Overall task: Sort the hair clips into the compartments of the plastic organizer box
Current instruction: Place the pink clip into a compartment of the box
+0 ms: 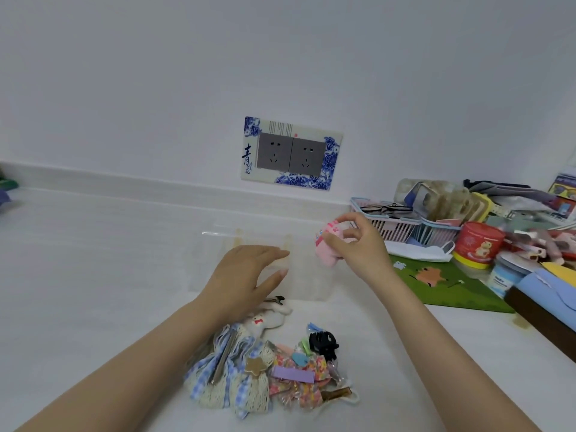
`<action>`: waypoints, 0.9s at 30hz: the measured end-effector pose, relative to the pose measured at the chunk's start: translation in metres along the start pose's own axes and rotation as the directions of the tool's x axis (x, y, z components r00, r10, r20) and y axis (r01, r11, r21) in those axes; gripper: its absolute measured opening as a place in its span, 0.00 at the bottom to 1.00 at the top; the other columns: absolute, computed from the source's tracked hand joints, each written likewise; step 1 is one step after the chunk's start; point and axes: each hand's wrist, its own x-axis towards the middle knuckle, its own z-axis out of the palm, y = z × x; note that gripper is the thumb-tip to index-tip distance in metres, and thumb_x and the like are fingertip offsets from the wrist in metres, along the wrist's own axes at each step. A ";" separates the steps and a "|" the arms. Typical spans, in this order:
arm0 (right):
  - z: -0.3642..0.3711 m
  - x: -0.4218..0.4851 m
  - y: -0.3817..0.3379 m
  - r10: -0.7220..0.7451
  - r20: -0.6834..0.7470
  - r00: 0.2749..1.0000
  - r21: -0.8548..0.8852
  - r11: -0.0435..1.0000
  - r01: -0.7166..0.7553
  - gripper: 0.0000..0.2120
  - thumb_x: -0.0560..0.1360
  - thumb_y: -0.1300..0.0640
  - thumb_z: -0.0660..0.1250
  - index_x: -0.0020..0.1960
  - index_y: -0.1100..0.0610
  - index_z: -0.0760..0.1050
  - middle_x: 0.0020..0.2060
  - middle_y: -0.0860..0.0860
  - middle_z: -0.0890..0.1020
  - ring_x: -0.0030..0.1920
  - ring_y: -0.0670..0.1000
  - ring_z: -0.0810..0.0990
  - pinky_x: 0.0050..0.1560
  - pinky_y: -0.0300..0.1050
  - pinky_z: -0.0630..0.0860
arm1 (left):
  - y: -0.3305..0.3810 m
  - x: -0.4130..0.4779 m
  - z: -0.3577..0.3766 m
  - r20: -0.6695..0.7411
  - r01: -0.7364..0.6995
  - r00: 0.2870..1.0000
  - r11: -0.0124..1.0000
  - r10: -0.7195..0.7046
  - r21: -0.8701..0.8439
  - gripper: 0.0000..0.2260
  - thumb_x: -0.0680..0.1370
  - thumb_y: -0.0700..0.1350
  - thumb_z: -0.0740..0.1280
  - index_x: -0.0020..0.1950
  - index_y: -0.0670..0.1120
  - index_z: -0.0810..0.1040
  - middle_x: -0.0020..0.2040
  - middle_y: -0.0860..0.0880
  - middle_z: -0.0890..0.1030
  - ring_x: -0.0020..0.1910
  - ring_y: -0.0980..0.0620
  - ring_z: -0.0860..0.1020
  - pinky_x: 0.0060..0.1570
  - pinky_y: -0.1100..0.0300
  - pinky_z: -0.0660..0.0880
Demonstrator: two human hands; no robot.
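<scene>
Pinching the pink plush hair clip [325, 255] in thumb and fingers, my right hand [361, 244] holds it over the clear organizer box [311, 288], long axis near upright, lower end pointing down. My left hand [246, 275] lies over the box, fingers straight and slightly apart. Other clips [280, 369] lie piled on the surface [93, 260].

One clear organizer box [308, 283]; one pink plush clip [327, 251]; piled clips [293, 374], perhaps ten; two wall sockets [274, 154].
</scene>
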 end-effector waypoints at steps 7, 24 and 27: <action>0.007 -0.006 -0.007 -0.073 0.007 0.997 -0.119 0.990 0.073 0.12 0.70 0.55 0.71 0.52 0.48 0.73 0.38 0.44 0.79 0.32 0.43 0.78 0.29 0.40 0.73 | -0.002 0.000 0.004 0.059 -0.029 0.998 0.997 0.025 0.075 0.27 0.74 0.65 0.43 0.70 0.61 0.65 0.71 0.58 0.69 0.71 0.56 0.64 0.67 0.60 0.55; 0.014 -0.003 0.007 -0.016 -0.040 0.999 -0.056 0.998 0.014 0.08 0.71 0.56 0.71 0.48 0.52 0.75 0.40 0.48 0.80 0.34 0.49 0.79 0.34 0.49 0.78 | 0.001 -0.003 0.000 0.039 -0.040 0.999 0.998 0.038 0.044 0.25 0.75 0.63 0.46 0.67 0.60 0.69 0.65 0.57 0.75 0.67 0.54 0.68 0.61 0.60 0.58; 0.017 -0.003 0.010 -0.042 -0.036 0.998 -0.090 0.995 0.038 0.07 0.70 0.55 0.71 0.46 0.52 0.76 0.38 0.46 0.78 0.31 0.45 0.76 0.28 0.36 0.73 | 0.001 -0.003 0.001 0.045 -0.040 0.998 0.998 0.038 0.048 0.25 0.75 0.63 0.46 0.68 0.60 0.68 0.65 0.56 0.75 0.67 0.54 0.68 0.62 0.60 0.58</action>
